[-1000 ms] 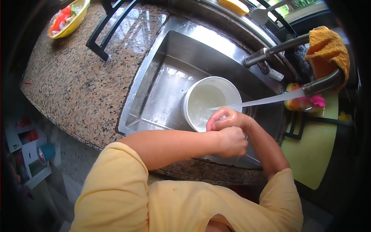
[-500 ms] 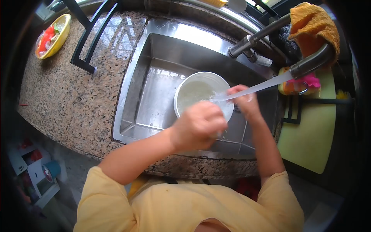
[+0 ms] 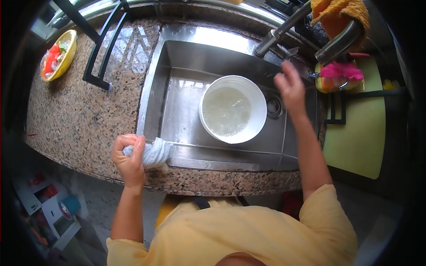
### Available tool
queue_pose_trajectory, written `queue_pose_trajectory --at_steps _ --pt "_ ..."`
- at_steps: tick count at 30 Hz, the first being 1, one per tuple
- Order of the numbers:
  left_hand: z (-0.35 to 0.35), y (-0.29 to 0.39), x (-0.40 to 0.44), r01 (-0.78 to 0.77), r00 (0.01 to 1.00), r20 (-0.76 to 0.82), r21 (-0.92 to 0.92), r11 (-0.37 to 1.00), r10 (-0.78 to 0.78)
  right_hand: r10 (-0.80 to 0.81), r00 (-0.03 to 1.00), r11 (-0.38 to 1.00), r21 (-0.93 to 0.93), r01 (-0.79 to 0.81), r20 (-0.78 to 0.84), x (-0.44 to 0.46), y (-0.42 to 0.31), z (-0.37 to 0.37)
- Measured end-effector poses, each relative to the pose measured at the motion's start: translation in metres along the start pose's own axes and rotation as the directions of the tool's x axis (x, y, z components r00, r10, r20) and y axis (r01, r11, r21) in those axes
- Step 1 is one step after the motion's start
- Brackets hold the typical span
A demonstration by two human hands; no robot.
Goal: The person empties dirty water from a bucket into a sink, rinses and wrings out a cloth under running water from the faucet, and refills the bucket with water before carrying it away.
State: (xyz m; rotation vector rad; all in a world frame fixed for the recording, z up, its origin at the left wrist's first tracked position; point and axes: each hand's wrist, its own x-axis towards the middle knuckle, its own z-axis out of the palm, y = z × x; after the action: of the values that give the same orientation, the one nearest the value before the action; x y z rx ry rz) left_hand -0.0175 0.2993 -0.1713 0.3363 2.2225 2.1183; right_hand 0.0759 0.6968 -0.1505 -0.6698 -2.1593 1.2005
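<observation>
My left hand [image 3: 128, 157] is closed round a bunched pale cloth [image 3: 155, 153] at the front left corner of the sink [image 3: 186, 155]. The cloth's loose end hangs over the steel rim. In the sink stands a white bucket [image 3: 255, 117] with cloudy water inside. My right hand [image 3: 290, 86] is raised over the right side of the sink, just below the faucet lever, slightly blurred, fingers apart and holding nothing. The faucet spout [image 3: 339, 42] has an orange cloth [image 3: 341, 17] draped over it, and no stream comes from it.
A yellow bowl [image 3: 71, 55] with red and green contents sits on the granite counter [image 3: 88, 119] at the left, near a black metal rack [image 3: 95, 80]. On the right lie a pale green board [image 3: 355, 146] and a container with a pink cloth [image 3: 341, 71]. The drain [image 3: 275, 107] shows beside the bucket.
The water stream from the faucet has stopped. My left hand has moved from over the bucket to the left counter edge with the cloth. My right hand has risen from the bucket toward the faucet.
</observation>
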Motion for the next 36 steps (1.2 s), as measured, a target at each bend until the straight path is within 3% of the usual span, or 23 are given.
queue_pose_trajectory --at_steps 1,2,3,5,8,11,14,17,20,25,29,36 --pt "-0.004 0.000 0.000 0.024 1.000 -0.011 -0.036 0.999 -0.025 -0.085 0.985 0.971 -0.209 0.116 0.153 -0.025 -0.003 0.003" --pt "-0.007 0.003 0.000 0.044 0.998 -0.030 -0.066 0.997 -0.046 -0.170 0.916 0.914 -0.289 0.284 0.364 -0.054 -0.003 0.008" --pt "-0.011 0.007 0.001 0.063 0.996 -0.050 -0.096 0.993 -0.068 -0.217 0.795 0.829 -0.323 0.456 0.566 -0.078 -0.004 0.013" --pt "-0.020 0.017 0.000 0.105 0.990 -0.074 -0.171 0.980 -0.119 -0.258 0.562 0.623 -0.310 0.718 0.786 -0.104 -0.014 0.021" --pt "-0.041 0.026 0.002 0.161 0.982 -0.042 -0.340 0.926 -0.187 0.010 0.456 0.639 -0.356 0.681 0.890 -0.123 0.043 0.031" --pt "-0.053 0.046 0.003 0.192 0.964 -0.059 -0.520 0.832 -0.259 0.000 0.492 0.645 -0.376 0.665 0.871 -0.127 0.045 0.042" --pt "-0.072 0.054 0.003 0.186 0.955 -0.085 -0.573 0.798 -0.284 0.014 0.575 0.689 -0.425 0.587 0.818 -0.119 0.009 0.056" --pt "-0.089 0.061 0.001 0.182 0.949 -0.115 -0.561 0.808 -0.294 -0.086 0.688 0.798 -0.364 0.481 0.721 -0.106 -0.015 0.066" --pt "-0.107 0.063 0.001 0.176 0.952 -0.120 -0.542 0.822 -0.283 0.013 0.733 0.853 -0.390 0.347 0.680 -0.099 -0.030 0.073" --pt "-0.131 0.055 0.003 0.239 0.947 -0.050 -0.554 0.797 -0.319 0.124 0.846 0.987 -0.154 -0.051 0.518 -0.098 -0.032 0.094" --pt "-0.134 0.064 0.001 0.262 0.943 -0.029 -0.552 0.792 -0.332 0.247 0.855 0.933 0.126 -0.337 0.456 -0.104 -0.027 0.108" --pt "-0.139 0.069 -0.014 0.253 0.919 -0.122 -0.547 0.798 -0.375 0.314 0.842 0.858 0.249 -0.449 0.438 -0.101 -0.016 0.107"
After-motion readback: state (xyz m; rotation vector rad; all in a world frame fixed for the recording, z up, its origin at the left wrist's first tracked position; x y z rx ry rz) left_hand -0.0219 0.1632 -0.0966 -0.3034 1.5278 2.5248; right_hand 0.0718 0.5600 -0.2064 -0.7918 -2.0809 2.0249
